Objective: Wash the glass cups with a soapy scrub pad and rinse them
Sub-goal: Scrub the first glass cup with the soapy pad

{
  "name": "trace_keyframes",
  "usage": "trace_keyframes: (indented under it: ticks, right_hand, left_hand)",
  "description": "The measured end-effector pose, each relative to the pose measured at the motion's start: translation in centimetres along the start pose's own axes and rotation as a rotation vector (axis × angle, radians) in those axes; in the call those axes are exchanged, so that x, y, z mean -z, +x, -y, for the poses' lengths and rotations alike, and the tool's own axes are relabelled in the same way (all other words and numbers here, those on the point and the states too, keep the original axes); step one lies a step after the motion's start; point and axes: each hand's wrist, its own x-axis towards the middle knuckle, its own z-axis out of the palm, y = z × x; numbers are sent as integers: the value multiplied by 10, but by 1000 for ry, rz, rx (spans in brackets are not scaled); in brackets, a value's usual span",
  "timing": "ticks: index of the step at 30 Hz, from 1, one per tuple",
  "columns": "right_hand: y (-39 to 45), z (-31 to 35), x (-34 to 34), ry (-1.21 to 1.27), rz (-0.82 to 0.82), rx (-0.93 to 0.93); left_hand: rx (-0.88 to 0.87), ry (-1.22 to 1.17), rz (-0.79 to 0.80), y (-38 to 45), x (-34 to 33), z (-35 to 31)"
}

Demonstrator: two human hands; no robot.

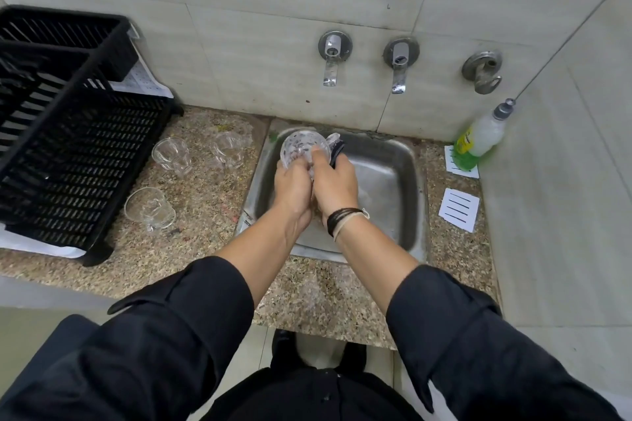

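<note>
Over the steel sink my left hand grips a soapy glass cup, tipped with its mouth toward me. My right hand holds a dark scrub pad against the cup's right side. Three more glass cups wait on the granite counter left of the sink: one, another closer to the sink, and a third nearer me.
A black plastic dish rack fills the left counter. Two wall taps and a hook fitting sit above the sink. A green dish-soap bottle stands at the back right, near white paper cards.
</note>
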Motion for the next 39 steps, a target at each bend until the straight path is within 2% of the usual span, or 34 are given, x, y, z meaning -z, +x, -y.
trace_keyframes:
  ticks: [5,10,13,15,17,20,23,25,28,30,33,35,39]
  right_hand:
    - [-16,0,3,-93,86,81]
    - [1,10,3,-108,1,5]
    - [-13,7,2,-142,75,103]
    - [-14,6,2,-114,69,119]
    - [-6,4,4,-37,57,45]
    - [2,-14,6,133,175,-36]
    - [-1,-18,15,491,287,-223]
    - [7,-24,24,586,271,-304]
    - [23,-28,30,280,180,-125]
    - [29,-27,31,-3,234,19]
    - [37,-30,34,-249,334,101]
    - [31,-25,40,-356,359,129]
    - [38,-9,46,-384,366,204]
  left_hand:
    - [6,-22,-10,7,7,-9]
    - [15,-46,36,-1,0,-1]
    - [-8,-69,43,5,8,-8]
    - [-16,-54,73,9,13,-7]
    - [13,-51,91,7,14,-5]
    - [14,-80,93,9,21,-4]
    - [40,-176,91,16,34,-6]
    - [49,-189,75,20,43,-6]
    - [19,-98,45,20,47,-3]
    - [4,-43,49,19,46,0]
    - [4,-109,53,21,47,-1]
    - [-2,-150,58,27,50,-3]
    - [-34,-30,135,21,43,-1]
